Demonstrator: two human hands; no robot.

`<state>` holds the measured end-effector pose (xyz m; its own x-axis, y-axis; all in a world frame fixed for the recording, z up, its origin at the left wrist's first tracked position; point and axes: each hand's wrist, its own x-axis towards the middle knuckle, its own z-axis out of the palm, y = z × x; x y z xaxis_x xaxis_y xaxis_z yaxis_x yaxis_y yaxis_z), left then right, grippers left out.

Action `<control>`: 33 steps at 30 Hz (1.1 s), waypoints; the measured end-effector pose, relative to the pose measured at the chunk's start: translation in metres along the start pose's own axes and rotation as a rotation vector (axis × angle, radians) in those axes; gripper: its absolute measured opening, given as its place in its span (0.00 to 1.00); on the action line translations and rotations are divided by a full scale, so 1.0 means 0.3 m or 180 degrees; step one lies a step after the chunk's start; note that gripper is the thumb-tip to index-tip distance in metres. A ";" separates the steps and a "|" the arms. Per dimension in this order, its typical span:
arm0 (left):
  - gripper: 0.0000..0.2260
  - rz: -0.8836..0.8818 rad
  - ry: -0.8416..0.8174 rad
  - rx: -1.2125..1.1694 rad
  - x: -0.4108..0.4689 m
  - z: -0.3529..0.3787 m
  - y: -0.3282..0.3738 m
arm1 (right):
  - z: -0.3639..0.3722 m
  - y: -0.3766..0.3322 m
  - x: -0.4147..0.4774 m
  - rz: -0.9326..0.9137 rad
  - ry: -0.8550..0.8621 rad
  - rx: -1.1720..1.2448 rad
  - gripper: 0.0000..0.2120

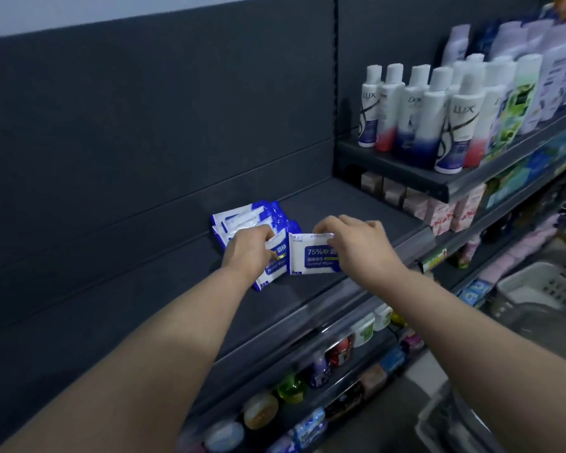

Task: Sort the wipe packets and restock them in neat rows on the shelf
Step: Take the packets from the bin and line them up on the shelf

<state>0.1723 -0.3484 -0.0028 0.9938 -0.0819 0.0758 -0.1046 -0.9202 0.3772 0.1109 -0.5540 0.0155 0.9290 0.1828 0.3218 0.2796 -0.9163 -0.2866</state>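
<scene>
White Lux bottles [464, 122] and others stand in rows on raised shelf [389, 165], right bay. Pink cartons [441, 217] tucked beneath its front edge. Coloured jars [260, 410] on lower tier. White perforated basket [533, 282] far right.

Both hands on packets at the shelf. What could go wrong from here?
1. The left hand and right hand each pinch a packet near its top; the left packet or right packet may flop over once released.
2. The pile behind is fanned unevenly, and the left hand is close enough to knock it further askew.
</scene>
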 end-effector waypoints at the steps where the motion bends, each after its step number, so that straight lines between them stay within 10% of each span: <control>1: 0.11 0.0014 0.0000 0.0017 0.028 -0.010 -0.020 | 0.019 -0.010 0.035 -0.0059 -0.0105 0.0045 0.14; 7: 0.19 0.0316 -0.0076 -0.0224 0.105 -0.054 -0.105 | 0.123 -0.082 0.189 -0.0385 -0.1071 -0.0015 0.14; 17: 0.09 0.0300 0.0136 -0.0162 0.058 -0.078 -0.069 | 0.216 -0.081 0.168 -0.0593 -0.0855 -0.0202 0.16; 33: 0.11 0.1511 -0.0752 0.0253 -0.349 0.258 0.708 | -0.213 0.495 -0.662 0.0496 -0.0659 -0.0642 0.14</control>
<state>0.0491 -0.5649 -0.0021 0.8205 -0.5716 0.0077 -0.5505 -0.7865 0.2801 -0.0475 -0.7490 -0.0332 0.9922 0.0846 0.0918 0.0959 -0.9873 -0.1268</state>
